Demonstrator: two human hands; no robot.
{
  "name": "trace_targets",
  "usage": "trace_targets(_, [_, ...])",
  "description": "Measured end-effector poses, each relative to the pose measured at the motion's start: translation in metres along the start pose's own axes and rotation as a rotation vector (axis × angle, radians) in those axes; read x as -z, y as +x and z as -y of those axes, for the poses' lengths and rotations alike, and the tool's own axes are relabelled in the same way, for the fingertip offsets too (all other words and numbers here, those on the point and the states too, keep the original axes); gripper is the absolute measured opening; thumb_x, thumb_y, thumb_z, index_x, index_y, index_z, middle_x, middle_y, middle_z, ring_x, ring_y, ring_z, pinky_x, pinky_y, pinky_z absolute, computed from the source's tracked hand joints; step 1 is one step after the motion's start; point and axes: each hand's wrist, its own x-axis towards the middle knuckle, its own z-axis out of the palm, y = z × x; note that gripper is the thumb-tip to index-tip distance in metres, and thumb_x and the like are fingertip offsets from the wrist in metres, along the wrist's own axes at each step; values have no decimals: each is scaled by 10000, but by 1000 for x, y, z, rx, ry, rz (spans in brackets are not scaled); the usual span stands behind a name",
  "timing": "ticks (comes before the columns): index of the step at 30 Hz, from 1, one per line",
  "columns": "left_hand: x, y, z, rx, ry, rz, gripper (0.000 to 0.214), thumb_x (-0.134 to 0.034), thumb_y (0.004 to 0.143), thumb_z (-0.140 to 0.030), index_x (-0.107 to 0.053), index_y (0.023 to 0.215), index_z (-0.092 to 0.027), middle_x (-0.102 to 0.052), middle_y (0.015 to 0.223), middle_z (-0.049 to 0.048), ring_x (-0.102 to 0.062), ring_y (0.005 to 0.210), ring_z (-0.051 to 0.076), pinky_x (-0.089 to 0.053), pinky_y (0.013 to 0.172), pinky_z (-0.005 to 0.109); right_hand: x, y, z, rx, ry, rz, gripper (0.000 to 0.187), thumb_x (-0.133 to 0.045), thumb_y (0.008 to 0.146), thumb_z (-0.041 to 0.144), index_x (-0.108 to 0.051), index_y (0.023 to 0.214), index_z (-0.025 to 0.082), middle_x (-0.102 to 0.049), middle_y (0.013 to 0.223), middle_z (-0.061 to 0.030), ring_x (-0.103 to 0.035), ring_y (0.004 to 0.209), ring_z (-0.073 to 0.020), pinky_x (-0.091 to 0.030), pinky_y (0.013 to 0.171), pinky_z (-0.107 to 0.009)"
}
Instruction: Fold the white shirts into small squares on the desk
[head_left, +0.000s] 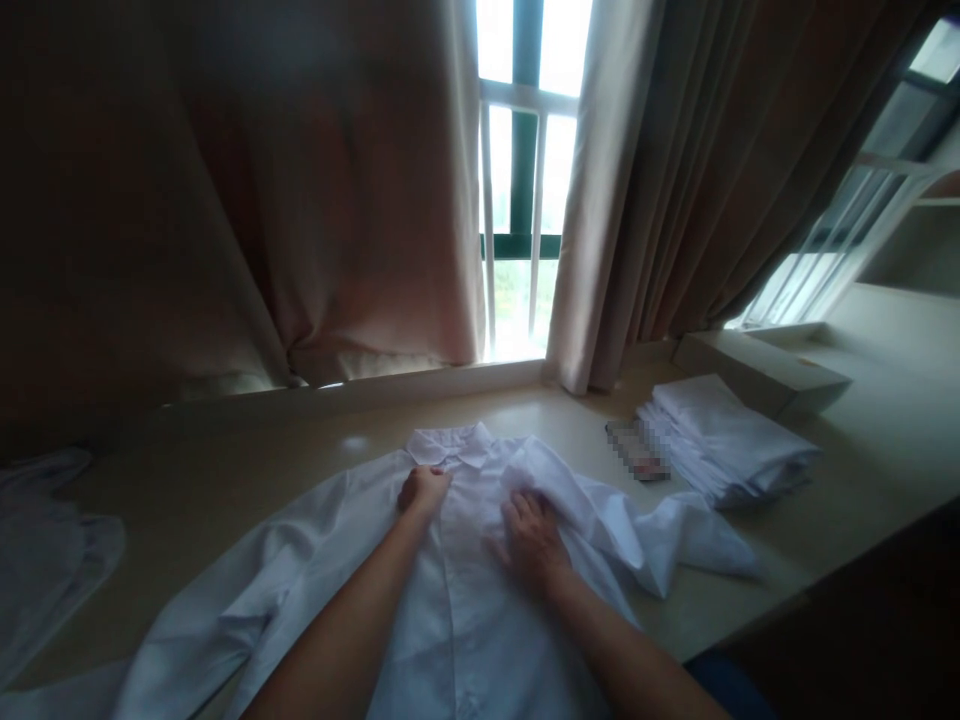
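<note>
A: Well, nearest us is the white shirt (465, 610), lying front-up on the beige table (225, 480) with its collar pointing toward the window.

B: How would it handle, do you reckon?

A: Light and limp, I'd judge; thin cloth that creases and slides easily on a smooth top. Best taken at the shoulder seams or collar, where the fabric is doubled and firmer.

B: And the hands?

A: The left hand (422, 492) is curled into a loose fist, knuckles pressing the cloth just below the collar. The right hand (531, 540) lies flat, fingers spread a little, touching the bunched fabric at the shirt's right shoulder. Neither lifts anything.

B: Farther out?

A: A stack of folded white garments (727, 445) to the right, well apart, then curtains (660, 200) and the window (525, 150).
</note>
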Motion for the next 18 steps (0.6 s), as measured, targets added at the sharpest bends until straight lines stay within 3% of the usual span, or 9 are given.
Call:
trace_targets(6, [2,-1,4,-57,-24,-90,289,-633,701,-391,-663,893,-178,-712,984,146,-654,901,270,-437,721,308,-1,-1,-1,49,-31,-44,520,-408,906,583,-556,1202,182,-488,1359,-141,-389,1258,-311,-268,1052,-468])
trace_targets(9, [13,6,11,-135,-43,-96,272,-621,721,-443,-659,807,-188,-721,874,101,-652,820,232,-434,707,280,4,14,0,88,-69,-18,432,-387,937,508,-637,1030,168,-613,1142,-146,-487,1110,-303,-336,966,-451])
trace_targets(11, [23,14,19,-178,-47,-138,300,-570,764,-468,-660,809,-185,-712,867,98,-642,832,234,-437,745,291,12,38,-1,141,-62,-4,368,-373,958,396,-660,933,167,-645,993,-134,-510,1028,-283,-350,929,-428])
trace_targets(13, [34,25,28,-219,-46,-201,306,-522,801,-426,-662,896,-171,-694,968,119,-616,953,253,-424,851,316,21,71,-5,151,6,-21,300,-375,943,240,-665,960,162,-643,1001,-128,-495,1041,-262,-338,940,-397])
trace_targets(16, [44,47,42,-265,-46,-247,331,-524,780,-266,-638,1067,-146,-631,1173,144,-520,1162,269,-347,1002,337,23,127,-19,-48,163,-56,337,-400,875,94,-641,1104,148,-625,1095,-128,-465,1103,-246,-319,967,-366])
trace_targets(18, [44,63,48,-266,-60,-228,415,-539,733,-174,-617,1138,-132,-611,1228,147,-508,1185,262,-341,1012,330,14,159,-29,-155,208,-51,363,-461,823,77,-624,1145,121,-617,1112,-148,-467,1114,-265,-327,957,-383])
